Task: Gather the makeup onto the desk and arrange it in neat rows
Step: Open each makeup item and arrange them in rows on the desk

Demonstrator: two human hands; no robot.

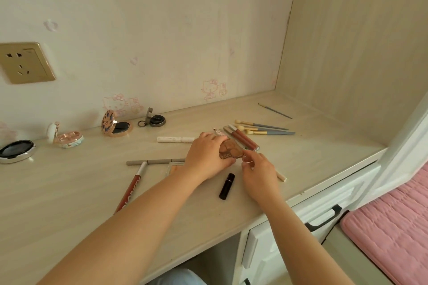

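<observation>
Where hands (228, 157) meet: brown palette (231, 150).

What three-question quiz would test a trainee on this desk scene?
1. True or false: the black lipstick tube stands upright.
2. Which hand covers most of the brown palette? A left hand, B right hand
3. Fill in: the compact with the patterned lid sits open near the ____.

Key: 1 false, it lies on the desk. 2 A. 3 wall.
</observation>
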